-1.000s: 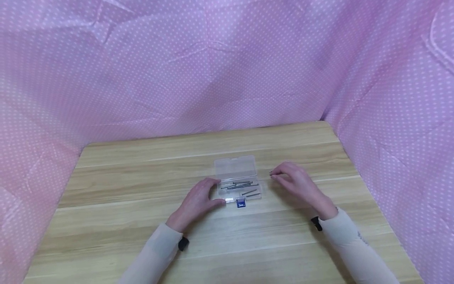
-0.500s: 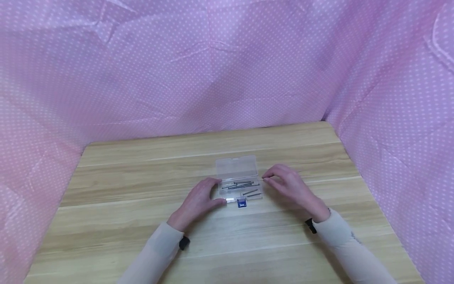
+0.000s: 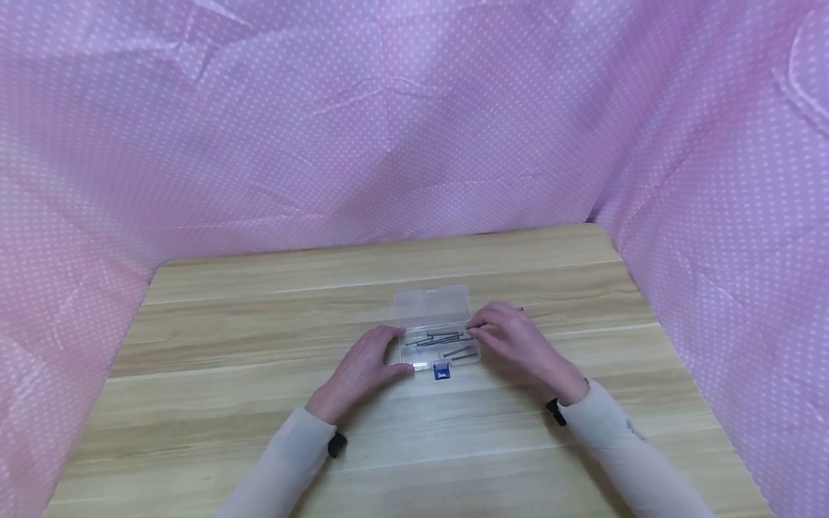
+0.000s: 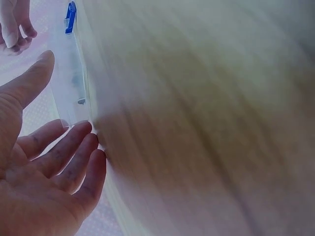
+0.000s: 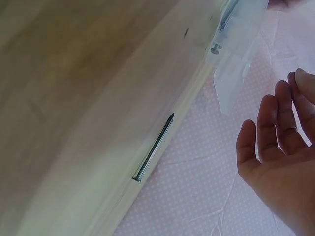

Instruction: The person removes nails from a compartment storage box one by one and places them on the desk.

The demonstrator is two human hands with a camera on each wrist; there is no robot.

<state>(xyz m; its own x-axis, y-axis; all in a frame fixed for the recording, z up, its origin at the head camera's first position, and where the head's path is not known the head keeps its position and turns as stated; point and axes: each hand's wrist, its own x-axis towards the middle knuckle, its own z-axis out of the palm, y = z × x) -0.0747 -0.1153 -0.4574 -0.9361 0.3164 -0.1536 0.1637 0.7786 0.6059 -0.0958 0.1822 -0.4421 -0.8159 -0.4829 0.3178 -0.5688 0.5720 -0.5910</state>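
A clear plastic box [image 3: 426, 356] with a blue latch [image 3: 442, 371] stands on the table, its lid [image 3: 432, 306] swung back. Several steel nails [image 3: 440, 339] lie inside it. My left hand [image 3: 364, 363] grips the box's left end, thumb at the front corner and fingers at the back. My right hand [image 3: 518, 344] hovers at the box's right end, thumb and index tips together; no nail shows between them in the right wrist view. A single nail [image 5: 153, 148] rests on the table beside that hand, mostly hidden by it in the head view.
The wooden table [image 3: 259, 309] spreads out around the box. Pink dotted cloth [image 3: 388, 144] hangs behind the table and along both sides.
My right hand has moved left to the box's right end. The end of a nail on the table now shows behind it. The left hand keeps its hold on the box.
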